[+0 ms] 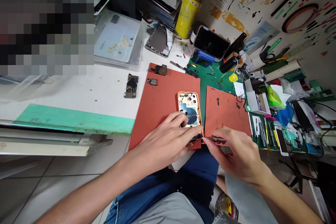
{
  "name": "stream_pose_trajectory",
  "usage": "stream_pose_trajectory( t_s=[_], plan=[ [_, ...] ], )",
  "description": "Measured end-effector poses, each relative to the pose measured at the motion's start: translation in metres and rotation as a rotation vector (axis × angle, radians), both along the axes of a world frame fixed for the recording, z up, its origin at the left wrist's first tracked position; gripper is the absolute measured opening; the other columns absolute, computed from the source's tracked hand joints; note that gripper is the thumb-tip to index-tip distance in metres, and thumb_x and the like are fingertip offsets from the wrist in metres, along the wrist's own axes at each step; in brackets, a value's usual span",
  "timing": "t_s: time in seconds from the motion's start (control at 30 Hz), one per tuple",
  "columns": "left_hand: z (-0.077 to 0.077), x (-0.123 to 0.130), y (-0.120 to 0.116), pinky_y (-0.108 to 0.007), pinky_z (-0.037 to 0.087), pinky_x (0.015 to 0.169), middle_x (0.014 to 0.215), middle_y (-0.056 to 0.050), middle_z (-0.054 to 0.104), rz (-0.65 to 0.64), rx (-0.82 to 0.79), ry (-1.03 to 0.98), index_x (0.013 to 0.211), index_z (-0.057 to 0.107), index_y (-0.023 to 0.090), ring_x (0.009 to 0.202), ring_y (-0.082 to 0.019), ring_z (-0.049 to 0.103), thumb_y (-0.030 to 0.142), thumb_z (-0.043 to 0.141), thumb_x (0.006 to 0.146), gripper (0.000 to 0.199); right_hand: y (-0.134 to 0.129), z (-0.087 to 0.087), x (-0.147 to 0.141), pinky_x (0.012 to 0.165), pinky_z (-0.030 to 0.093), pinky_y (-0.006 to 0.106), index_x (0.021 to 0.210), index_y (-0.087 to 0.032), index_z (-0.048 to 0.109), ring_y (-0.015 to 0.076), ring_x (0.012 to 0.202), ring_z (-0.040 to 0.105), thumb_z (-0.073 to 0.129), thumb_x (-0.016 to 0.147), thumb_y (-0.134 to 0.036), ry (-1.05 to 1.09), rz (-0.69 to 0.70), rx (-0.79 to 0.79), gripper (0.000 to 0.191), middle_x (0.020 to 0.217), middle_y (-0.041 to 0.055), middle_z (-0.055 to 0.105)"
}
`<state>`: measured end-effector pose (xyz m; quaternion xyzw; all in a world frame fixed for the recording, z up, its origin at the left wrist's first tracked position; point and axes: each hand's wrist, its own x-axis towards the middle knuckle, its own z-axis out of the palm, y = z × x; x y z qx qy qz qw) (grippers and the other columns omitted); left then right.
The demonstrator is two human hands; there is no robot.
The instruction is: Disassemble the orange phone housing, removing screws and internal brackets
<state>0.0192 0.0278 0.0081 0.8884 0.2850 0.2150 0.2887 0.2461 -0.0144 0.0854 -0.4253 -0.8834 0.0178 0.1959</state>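
Over toward the far edge of the white worktop I can see a tall cylindrical can, yellow below and brown above. Left of it sits a clear plastic box; to its right, a black-screened phone leans in a blue stand. A flat teal strip runs along the near edge at left. Farther right, an open white box is beside a bright green packet.
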Motion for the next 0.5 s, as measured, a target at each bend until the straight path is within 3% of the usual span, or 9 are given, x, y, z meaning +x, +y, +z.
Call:
stream_pose_trajectory(
  t_s=[0.2,0.37,0.5],
  plan=[
    [0.0030,0.0005,0.0001,-0.045,0.051,0.100,0.107,-0.008,0.063,0.013,-0.015,0.016,0.142,0.062,0.025,0.116,-0.030,0.049,-0.002,0.068,0.084,0.063,-0.0040,-0.0018,-0.0004,0.054,0.046,0.027,0.103,-0.022,0.058,0.0109,0.053,0.055,0.070,0.104,-0.016,0.023,-0.031,0.062,0.014,0.071,-0.0039,0.068],
    [0.0034,-0.0006,0.0002,-0.045,0.052,0.098,0.106,-0.008,0.061,0.005,-0.035,0.000,0.140,0.063,0.025,0.116,-0.030,0.049,0.000,0.067,0.087,0.058,-0.0040,-0.0024,0.0017,0.060,0.048,0.029,0.109,-0.019,0.059,0.0138,0.064,0.059,0.063,0.102,-0.008,0.036,0.006,-0.057,0.013,0.079,0.0004,0.067],
    [0.0028,-0.0001,-0.0003,-0.044,0.052,0.095,0.104,-0.007,0.061,0.012,-0.076,0.001,0.139,0.062,0.028,0.117,-0.030,0.049,0.002,0.066,0.090,0.056,-0.0026,-0.0004,0.0030,0.054,0.039,0.029,0.104,-0.020,0.058,0.0109,0.055,0.044,0.069,0.101,-0.008,0.034,0.027,-0.049,0.016,0.070,-0.0050,0.058]
  ],
)
